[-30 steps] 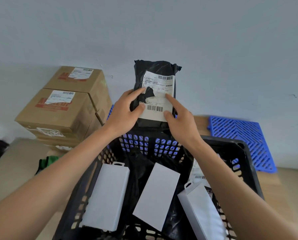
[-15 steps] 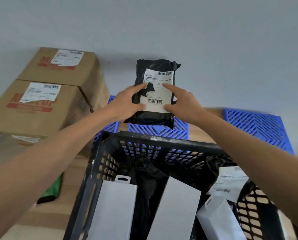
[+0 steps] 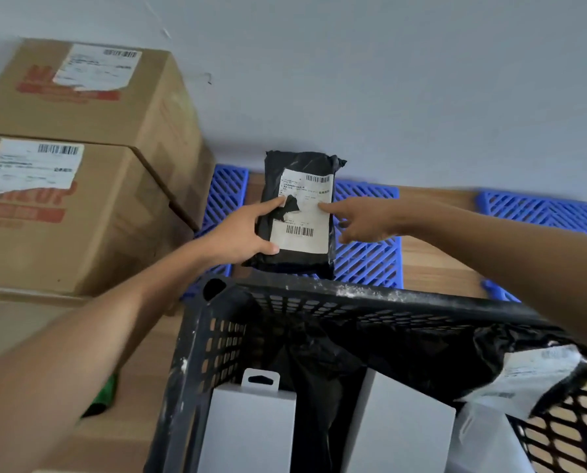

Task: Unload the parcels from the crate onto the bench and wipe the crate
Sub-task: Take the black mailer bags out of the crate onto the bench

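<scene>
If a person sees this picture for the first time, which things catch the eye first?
First the black parcel with a white label, at the middle against the wall, held between the left hand and the right hand. Then the black crate in front, with white boxes inside, and two stacked cardboard boxes at the left.

My left hand point(image 3: 241, 238) and right hand point(image 3: 367, 220) are bare: no gloves, rings or watch. Both forearms are uncovered up to the frame edge; no sleeve in view. Nails short, unpainted.
</scene>
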Motion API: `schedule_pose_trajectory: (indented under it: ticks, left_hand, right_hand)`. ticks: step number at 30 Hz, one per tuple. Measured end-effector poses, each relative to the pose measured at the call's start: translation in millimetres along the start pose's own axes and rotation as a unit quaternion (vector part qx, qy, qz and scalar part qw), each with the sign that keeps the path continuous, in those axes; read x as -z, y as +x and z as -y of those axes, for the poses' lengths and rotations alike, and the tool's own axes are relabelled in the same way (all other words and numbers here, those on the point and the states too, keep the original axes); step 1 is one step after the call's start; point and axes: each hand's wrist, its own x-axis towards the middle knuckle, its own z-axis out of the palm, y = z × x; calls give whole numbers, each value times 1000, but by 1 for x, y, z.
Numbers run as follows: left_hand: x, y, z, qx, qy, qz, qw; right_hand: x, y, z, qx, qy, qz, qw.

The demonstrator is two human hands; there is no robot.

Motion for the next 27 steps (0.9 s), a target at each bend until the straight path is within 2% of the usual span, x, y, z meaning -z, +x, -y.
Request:
schedule_pose_trajectory:
  ticks: [9,15,27]
  left_hand:
    - [-21,27,46,-6,18,-17,1000]
    - [-25,30,49,-7,60,-21,998]
    - [-21,40,47,4,72,-30,997]
  right_hand:
    - [-5,23,-2,-34,-63,76,995]
    - [-7,23,-9,-21,-69,53,996]
    - [-10,33,-9,-45,-117,64,990]
